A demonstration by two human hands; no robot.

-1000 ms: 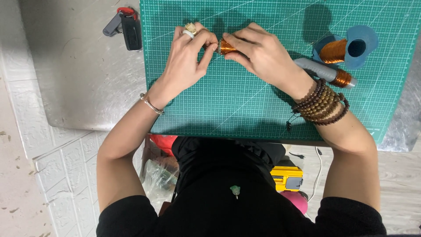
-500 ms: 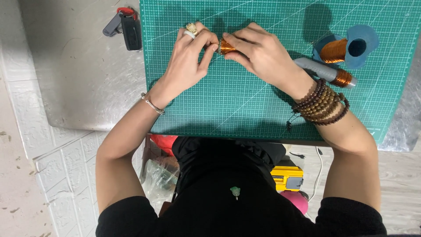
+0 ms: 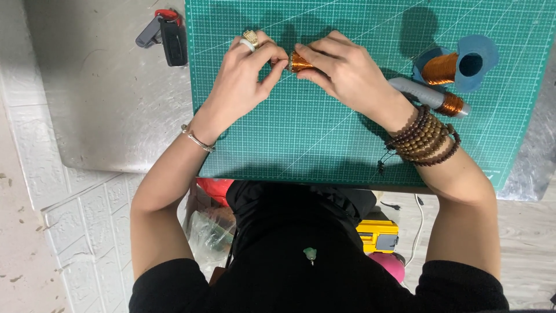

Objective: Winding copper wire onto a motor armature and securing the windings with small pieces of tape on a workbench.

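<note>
Both hands meet over a green cutting mat [image 3: 324, 139]. Between them is a small coil of copper wire [image 3: 300, 60]. My right hand [image 3: 347, 72] wraps around its right end, and my left hand [image 3: 246, 75] pinches its left end with thumb and fingers. Two rings sit on the left hand and a thin bracelet on that wrist. Dark wooden bead bracelets [image 3: 425, 136] circle my right wrist. The coil's core is hidden by my fingers.
A blue spool of copper wire [image 3: 454, 64] lies at the mat's right, with a grey rod wound with copper [image 3: 431, 98] beside it. A black and grey key fob [image 3: 165, 35] rests on the metal tabletop [image 3: 110, 110] left of the mat. A yellow tool [image 3: 377, 235] lies on the floor below.
</note>
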